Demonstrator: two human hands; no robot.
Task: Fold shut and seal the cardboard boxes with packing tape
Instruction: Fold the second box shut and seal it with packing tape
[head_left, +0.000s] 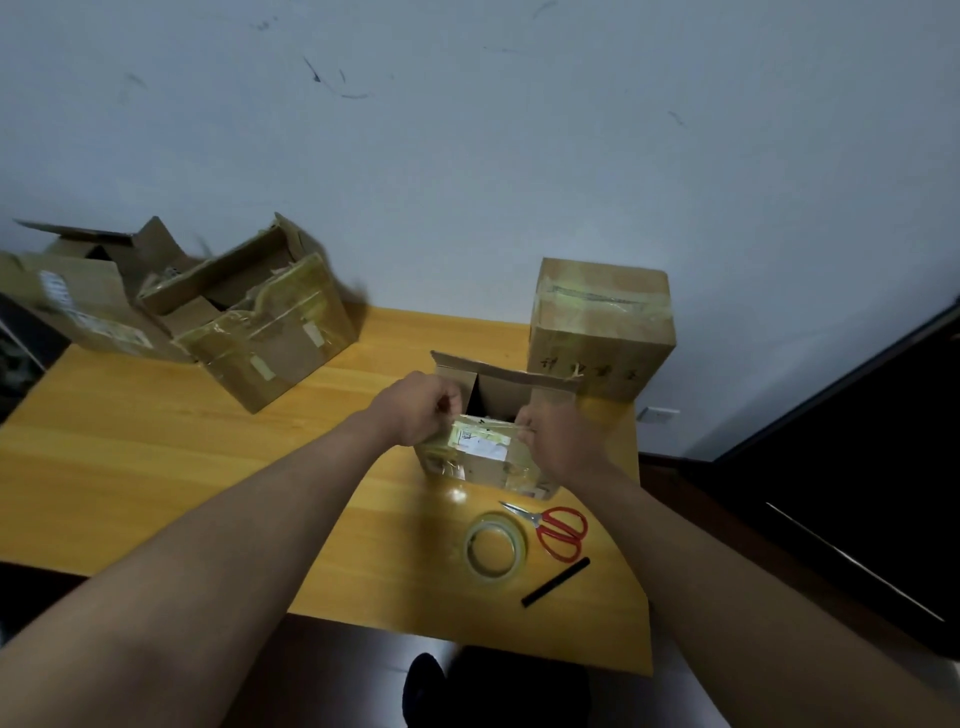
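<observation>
A small open cardboard box (488, 462) with old tape and a white label stands near the table's front right. Its far flap stands up and its dark inside shows. My left hand (421, 410) grips the near flap's left end with curled fingers. My right hand (556, 441) grips the same flap's right end. A roll of clear packing tape (494, 545) lies flat just in front of the box. Red-handled scissors (556, 527) lie to the right of the roll.
A sealed taped box (602, 327) stands behind the small box at the wooden table's (182, 467) back right. Two large open boxes (260, 322) lie tilted at the back left. A black stick (556, 582) lies near the front edge. Dark furniture stands at right.
</observation>
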